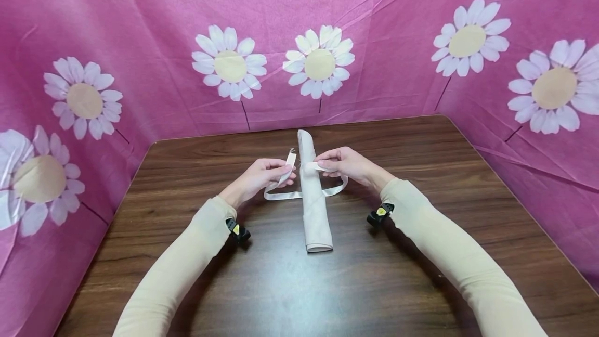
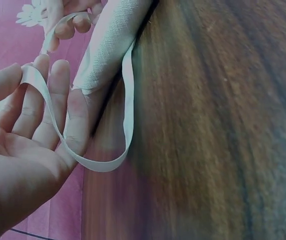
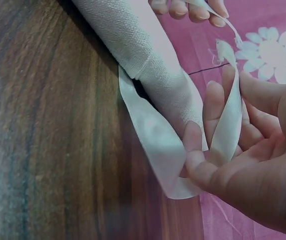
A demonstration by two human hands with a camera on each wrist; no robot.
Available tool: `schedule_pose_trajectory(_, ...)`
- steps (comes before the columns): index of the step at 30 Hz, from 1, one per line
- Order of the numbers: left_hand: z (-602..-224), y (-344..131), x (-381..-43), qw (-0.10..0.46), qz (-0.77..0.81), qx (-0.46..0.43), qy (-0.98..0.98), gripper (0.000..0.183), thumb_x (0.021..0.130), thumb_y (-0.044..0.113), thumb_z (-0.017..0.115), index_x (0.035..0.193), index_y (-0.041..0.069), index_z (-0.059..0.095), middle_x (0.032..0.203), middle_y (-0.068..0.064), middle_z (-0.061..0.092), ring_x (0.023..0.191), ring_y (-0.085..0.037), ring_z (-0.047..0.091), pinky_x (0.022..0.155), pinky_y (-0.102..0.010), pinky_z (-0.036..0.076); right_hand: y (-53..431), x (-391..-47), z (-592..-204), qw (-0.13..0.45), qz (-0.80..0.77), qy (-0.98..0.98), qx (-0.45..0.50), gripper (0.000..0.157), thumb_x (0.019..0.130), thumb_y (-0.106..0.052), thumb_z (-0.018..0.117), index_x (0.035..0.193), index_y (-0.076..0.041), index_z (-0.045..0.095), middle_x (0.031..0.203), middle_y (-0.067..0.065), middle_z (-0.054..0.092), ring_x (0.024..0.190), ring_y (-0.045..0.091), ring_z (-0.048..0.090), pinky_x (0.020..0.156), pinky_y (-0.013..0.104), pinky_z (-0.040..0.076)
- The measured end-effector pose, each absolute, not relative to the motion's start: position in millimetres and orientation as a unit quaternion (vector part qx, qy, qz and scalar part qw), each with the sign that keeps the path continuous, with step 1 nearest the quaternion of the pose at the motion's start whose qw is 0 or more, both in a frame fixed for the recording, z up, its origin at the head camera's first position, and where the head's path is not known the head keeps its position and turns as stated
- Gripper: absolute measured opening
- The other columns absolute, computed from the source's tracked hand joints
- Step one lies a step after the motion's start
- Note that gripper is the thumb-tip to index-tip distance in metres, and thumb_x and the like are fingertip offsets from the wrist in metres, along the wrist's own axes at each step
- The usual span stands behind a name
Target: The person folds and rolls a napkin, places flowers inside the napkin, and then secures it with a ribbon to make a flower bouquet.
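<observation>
A rolled beige cloth (image 1: 313,196) lies lengthwise on the brown wooden table (image 1: 421,170), with a white ribbon (image 1: 281,195) passing under its middle. My left hand (image 1: 262,173) pinches the ribbon's left end (image 1: 290,159), lifted just left of the roll. My right hand (image 1: 343,164) pinches the right end (image 1: 320,166) over the top of the roll. In the left wrist view the ribbon (image 2: 102,162) loops from my fingers (image 2: 57,105) under the cloth (image 2: 110,45). In the right wrist view the ribbon (image 3: 158,145) runs up between my fingers (image 3: 215,112) beside the cloth (image 3: 148,55).
Pink fabric with white daisies (image 1: 318,61) walls the table at the back and on both sides. Beige sleeves (image 1: 187,259) cover both forearms, each with a small black wrist camera (image 1: 237,230). Bare tabletop lies around the roll.
</observation>
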State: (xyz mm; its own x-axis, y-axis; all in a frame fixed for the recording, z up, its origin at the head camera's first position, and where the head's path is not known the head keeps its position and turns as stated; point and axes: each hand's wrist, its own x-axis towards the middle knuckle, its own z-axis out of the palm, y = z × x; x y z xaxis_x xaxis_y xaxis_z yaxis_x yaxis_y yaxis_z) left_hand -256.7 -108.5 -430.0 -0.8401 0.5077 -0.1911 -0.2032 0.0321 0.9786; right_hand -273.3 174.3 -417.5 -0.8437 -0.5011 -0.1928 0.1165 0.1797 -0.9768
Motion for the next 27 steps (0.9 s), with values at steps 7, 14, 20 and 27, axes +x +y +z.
schedule_pose_trajectory(7,-427,-103,-256,0.253,0.68,0.132,0.675,0.034,0.101,0.012,0.065,0.125,-0.011,0.063,0.116,-0.031,0.067,0.094,-0.02,0.073,0.094,-0.04,0.054,174,-273,-417,0.24,-0.629,0.73,-0.114,0.029,0.104,-0.015,0.059,0.126,0.004,0.06,0.093,0.014,0.068,0.077,0.018,0.065,0.066,0.03,0.055)
schedule_pose_trajectory(14,-427,-97,-255,0.249,0.685,0.135,0.671,0.033,0.1,0.012,0.066,0.123,-0.011,0.064,0.111,-0.029,0.07,0.094,-0.02,0.073,0.095,-0.041,0.053,167,-272,-421,0.238,-0.647,0.717,-0.101,0.029,0.105,-0.015,0.057,0.127,0.005,0.059,0.091,0.01,0.067,0.075,0.016,0.064,0.067,0.028,0.056)
schedule_pose_trajectory(20,-429,-93,-256,0.256,0.694,0.145,0.657,0.037,0.101,0.01,0.065,0.125,-0.017,0.06,0.106,-0.023,0.073,0.089,-0.018,0.073,0.087,-0.031,0.056,161,-271,-420,0.235,-0.661,0.705,-0.106,0.03,0.105,-0.014,0.057,0.13,0.004,0.058,0.095,0.013,0.068,0.076,0.016,0.064,0.069,0.029,0.057)
schedule_pose_trajectory(27,-429,-87,-257,0.256,0.693,0.123,0.662,0.032,0.101,0.01,0.065,0.123,-0.013,0.064,0.101,-0.018,0.074,0.084,-0.017,0.073,0.081,-0.026,0.057,158,-270,-422,0.241,-0.679,0.685,-0.111,0.028,0.105,-0.014,0.058,0.128,0.003,0.059,0.088,0.009,0.067,0.075,0.016,0.064,0.068,0.028,0.057)
